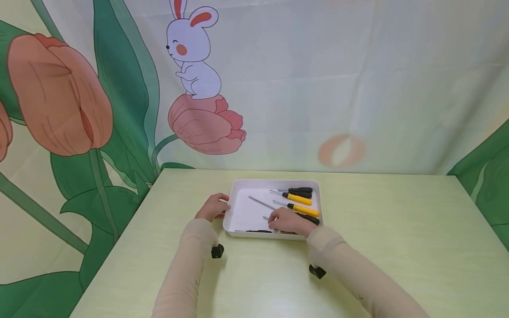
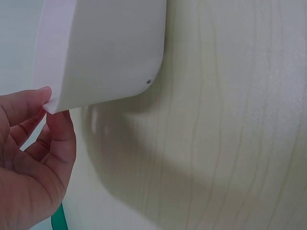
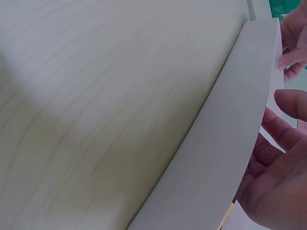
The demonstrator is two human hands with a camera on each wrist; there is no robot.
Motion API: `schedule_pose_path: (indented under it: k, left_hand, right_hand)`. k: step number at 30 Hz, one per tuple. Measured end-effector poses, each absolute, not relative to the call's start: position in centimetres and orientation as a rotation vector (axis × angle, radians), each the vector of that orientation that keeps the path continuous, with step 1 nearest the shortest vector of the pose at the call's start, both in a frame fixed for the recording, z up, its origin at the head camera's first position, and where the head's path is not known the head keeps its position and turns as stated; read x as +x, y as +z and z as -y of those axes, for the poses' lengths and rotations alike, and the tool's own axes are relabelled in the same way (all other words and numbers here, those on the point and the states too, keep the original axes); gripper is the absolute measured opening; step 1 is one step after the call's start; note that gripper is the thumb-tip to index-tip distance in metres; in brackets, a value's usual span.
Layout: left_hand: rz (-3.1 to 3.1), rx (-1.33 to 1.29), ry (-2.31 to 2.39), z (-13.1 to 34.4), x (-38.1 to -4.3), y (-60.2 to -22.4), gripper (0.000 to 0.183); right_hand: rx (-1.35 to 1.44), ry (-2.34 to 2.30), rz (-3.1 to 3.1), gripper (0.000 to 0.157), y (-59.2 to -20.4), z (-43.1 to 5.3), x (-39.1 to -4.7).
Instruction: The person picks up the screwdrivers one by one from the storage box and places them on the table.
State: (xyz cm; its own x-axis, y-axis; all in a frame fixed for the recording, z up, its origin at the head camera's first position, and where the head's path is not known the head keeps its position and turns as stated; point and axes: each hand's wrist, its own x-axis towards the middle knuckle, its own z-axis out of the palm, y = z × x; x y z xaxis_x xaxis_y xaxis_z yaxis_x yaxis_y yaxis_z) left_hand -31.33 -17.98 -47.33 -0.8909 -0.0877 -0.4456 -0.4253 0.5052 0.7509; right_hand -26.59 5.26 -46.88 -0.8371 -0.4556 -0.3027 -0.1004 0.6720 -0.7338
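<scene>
A white tray [image 1: 244,212] holds several screwdrivers. My left hand [image 1: 212,207] is at its left side; in the left wrist view the thumb and fingers pinch the rim of the tray [image 2: 115,48] at a corner. Over the front right of the tray, my right hand [image 1: 290,221] reaches down among the tools. The right wrist view shows the thumb and fingers of that hand [image 3: 283,167] apart, the lower fingers partly hidden behind the tray wall. A metal tip [image 1: 265,217] sticks out beside the right fingers, its handle hidden. Near them lies a long-shafted screwdriver with black handle [image 1: 308,218].
Two yellow-handled screwdrivers [image 1: 304,210] and black-handled ones [image 1: 300,190] lie along the tray's right side. A thin black screwdriver [image 1: 258,231] lies by the front wall. The tray stands on a pale wood-grain table [image 1: 397,229], with a printed curtain [image 1: 286,88] behind.
</scene>
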Motion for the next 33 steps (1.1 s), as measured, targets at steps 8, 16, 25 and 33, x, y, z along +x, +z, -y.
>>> schedule_pose_path:
  k: [8, 16, 25, 33]
  left_hand:
    - [-2.415, -0.427, 1.317, 17.9, -31.1, -47.1, 0.029]
    - [-2.422, -0.432, 1.325, 18.0, -31.1, -47.3, 0.028]
    - [-2.413, -0.451, 1.324, 18.1, -31.1, -47.3, 0.027]
    - [-2.421, -0.441, 1.344, 18.1, -31.1, -47.4, 0.026]
  right_hand:
    - [-0.491, -0.972, -2.403, 0.015, -46.9, -4.2, -26.5]
    - [-0.487, -1.007, -2.381, 0.012, -47.4, -3.7, -26.7]
    - [-0.379, -1.073, -2.308, 0.019, -47.8, -3.6, -26.9]
    - [-0.354, -1.089, -2.299, 0.017, -47.9, -3.6, -27.0]
